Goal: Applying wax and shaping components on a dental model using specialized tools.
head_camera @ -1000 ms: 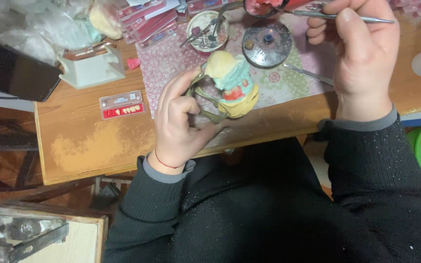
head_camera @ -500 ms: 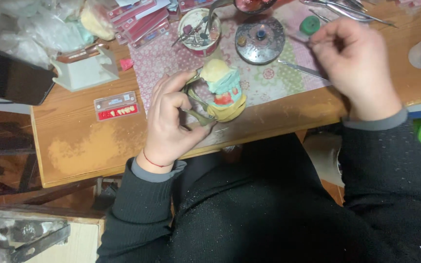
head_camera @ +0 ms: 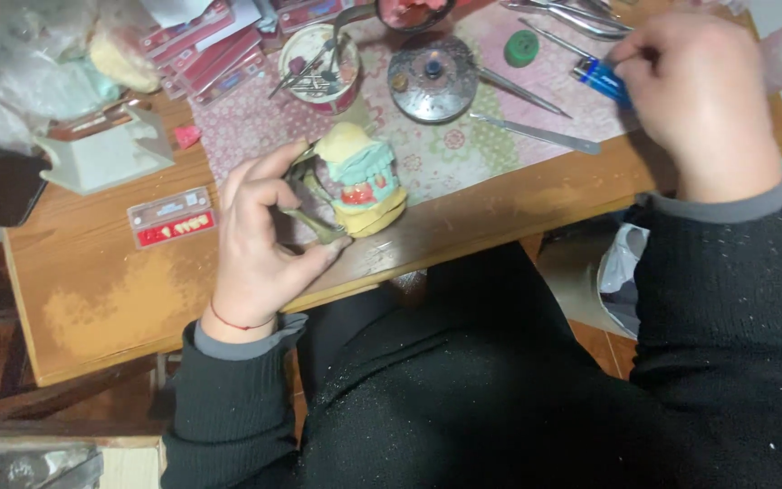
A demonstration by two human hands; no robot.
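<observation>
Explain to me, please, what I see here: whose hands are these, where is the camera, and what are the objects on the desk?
The camera sits on the person's head and looks down, so both hands belong to that person. The left hand holds a dental model of yellow plaster, with teeth set in pink wax, in a metal frame at the edge of the wooden desk. The right hand is closed around a blue lighter. On the patterned mat lie a round metal burner, a thin metal tool, a tin of small instruments and a green disc. A small red and white case lies to the left.
</observation>
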